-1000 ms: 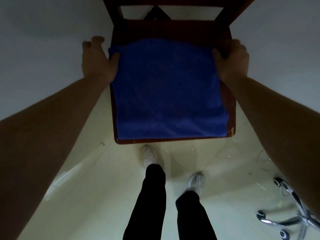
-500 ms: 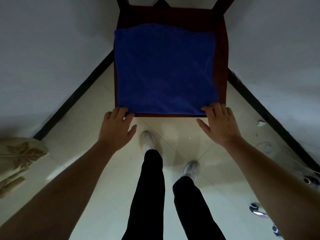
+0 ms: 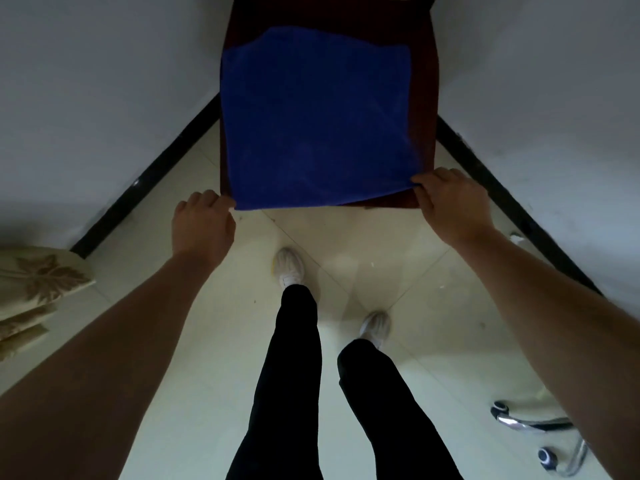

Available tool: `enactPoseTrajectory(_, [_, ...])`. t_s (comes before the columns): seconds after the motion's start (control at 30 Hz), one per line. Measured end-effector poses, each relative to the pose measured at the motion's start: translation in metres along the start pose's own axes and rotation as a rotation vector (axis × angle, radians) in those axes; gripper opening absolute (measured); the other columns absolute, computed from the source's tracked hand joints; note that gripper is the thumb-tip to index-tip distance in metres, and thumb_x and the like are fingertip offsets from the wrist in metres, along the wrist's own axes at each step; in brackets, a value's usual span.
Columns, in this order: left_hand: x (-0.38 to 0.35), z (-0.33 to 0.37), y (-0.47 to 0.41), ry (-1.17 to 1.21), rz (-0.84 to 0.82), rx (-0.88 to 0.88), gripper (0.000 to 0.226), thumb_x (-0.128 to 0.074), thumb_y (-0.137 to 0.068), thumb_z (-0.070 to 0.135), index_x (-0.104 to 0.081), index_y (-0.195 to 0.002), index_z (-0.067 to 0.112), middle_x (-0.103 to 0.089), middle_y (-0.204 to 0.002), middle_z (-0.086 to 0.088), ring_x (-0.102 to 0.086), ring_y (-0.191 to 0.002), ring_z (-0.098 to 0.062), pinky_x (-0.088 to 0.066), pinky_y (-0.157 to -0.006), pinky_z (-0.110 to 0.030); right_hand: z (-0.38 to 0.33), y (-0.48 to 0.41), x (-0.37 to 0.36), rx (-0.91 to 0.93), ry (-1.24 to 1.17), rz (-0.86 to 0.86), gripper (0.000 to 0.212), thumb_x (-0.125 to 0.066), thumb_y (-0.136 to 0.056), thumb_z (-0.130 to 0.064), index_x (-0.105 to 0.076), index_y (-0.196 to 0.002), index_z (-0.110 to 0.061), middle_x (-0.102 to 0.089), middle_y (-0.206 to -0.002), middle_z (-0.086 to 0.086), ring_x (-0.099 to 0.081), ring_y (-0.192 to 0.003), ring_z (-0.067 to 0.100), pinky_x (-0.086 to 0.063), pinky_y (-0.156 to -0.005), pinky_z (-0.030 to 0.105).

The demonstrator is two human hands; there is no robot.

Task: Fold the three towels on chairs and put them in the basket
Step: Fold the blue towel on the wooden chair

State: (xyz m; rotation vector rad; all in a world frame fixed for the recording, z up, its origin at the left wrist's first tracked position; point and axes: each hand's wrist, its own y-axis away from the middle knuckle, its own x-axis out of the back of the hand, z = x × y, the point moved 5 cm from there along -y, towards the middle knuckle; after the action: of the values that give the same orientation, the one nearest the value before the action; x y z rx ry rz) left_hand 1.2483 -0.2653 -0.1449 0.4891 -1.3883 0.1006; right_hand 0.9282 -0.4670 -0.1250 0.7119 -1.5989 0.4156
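Note:
A blue towel (image 3: 317, 119) lies spread over the seat of a dark red wooden chair (image 3: 424, 81) that stands in a corner between two white walls. My left hand (image 3: 202, 225) pinches the towel's near left corner at the seat's front edge. My right hand (image 3: 453, 206) pinches the near right corner, which is lifted slightly off the seat. The towel's far edge lies wavy near the chair's back. No basket is in view.
Black skirting runs along both walls to the corner. A cushion with a leaf pattern (image 3: 33, 289) juts in at the left edge. The chrome wheeled base of an office chair (image 3: 540, 434) stands at the lower right. My legs and white shoes (image 3: 289, 268) are on the pale tiled floor.
Both hands left the towel's far corners and came back to the near edge. From lying flat there, they have now curled and pinched the near corners, lifting the right one slightly.

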Motion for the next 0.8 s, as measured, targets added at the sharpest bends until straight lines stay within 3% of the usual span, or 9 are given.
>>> enactPoseTrajectory(0.1, [0.008,0.013,0.003,0.014,0.011,-0.083,0.025,-0.073,-0.082,0.017,-0.068,-0.104,0.007,-0.068,-0.1,-0.016,-0.061,-0.086,-0.035,-0.047,-0.072,-0.042,-0.003,-0.005,0.016,0.045,-0.021,-0.035,0.02,-0.059,-0.097,-0.018,-0.07,-0.11,-0.007,-0.071,-0.098,0.018,-0.065,-0.078,0.033,-0.051,-0.062,0.036])
enactPoseTrajectory(0.27, [-0.021,0.034,-0.01,-0.074,-0.14,-0.134,0.049,-0.079,-0.077,0.034,-0.064,-0.117,0.01,-0.064,-0.118,-0.012,-0.059,-0.107,-0.034,-0.048,-0.083,-0.047,-0.005,0.001,0.003,0.09,-0.046,-0.06,0.02,-0.061,-0.096,-0.02,-0.069,-0.111,-0.01,-0.071,-0.1,0.015,-0.067,-0.08,0.03,-0.053,-0.063,0.034])
enactPoseTrajectory(0.4, [-0.024,0.037,-0.027,-0.105,-0.051,-0.168,0.028,-0.073,-0.071,-0.004,-0.068,-0.098,0.004,-0.067,-0.096,-0.017,-0.063,-0.083,-0.038,-0.05,-0.069,-0.046,-0.003,0.011,-0.009,0.07,-0.053,-0.059,0.02,-0.061,-0.095,-0.02,-0.069,-0.11,-0.009,-0.071,-0.101,0.015,-0.067,-0.081,0.03,-0.048,-0.061,0.031])
enactPoseTrajectory(0.5, [-0.016,0.031,-0.027,-0.061,-0.044,-0.197,0.028,-0.065,-0.071,-0.01,-0.069,-0.095,0.004,-0.069,-0.086,-0.018,-0.063,-0.075,-0.037,-0.048,-0.067,-0.044,0.001,0.013,-0.005,0.025,-0.092,-0.073,0.023,-0.055,-0.099,-0.021,-0.066,-0.115,-0.008,-0.068,-0.107,0.016,-0.066,-0.086,0.031,-0.046,-0.065,0.03])
enactPoseTrajectory(0.63, [0.037,0.019,-0.025,0.122,0.142,-0.082,0.016,-0.06,-0.085,0.006,-0.067,-0.099,0.004,-0.069,-0.089,-0.019,-0.062,-0.079,-0.036,-0.049,-0.069,-0.043,0.003,-0.001,0.031,-0.089,-0.161,0.004,0.025,-0.049,-0.101,-0.024,-0.061,-0.117,-0.009,-0.064,-0.109,0.016,-0.064,-0.088,0.03,-0.041,-0.068,0.028])
enactPoseTrajectory(0.8, [0.125,0.009,-0.04,0.29,0.348,0.091,0.023,-0.05,-0.097,0.015,-0.066,-0.11,0.003,-0.065,-0.102,-0.021,-0.056,-0.097,-0.037,-0.046,-0.076,-0.043,-0.009,-0.039,0.102,-0.174,-0.35,0.155,0.026,-0.045,-0.101,-0.022,-0.057,-0.119,-0.007,-0.06,-0.115,0.015,-0.06,-0.099,0.029,-0.043,-0.077,0.031])
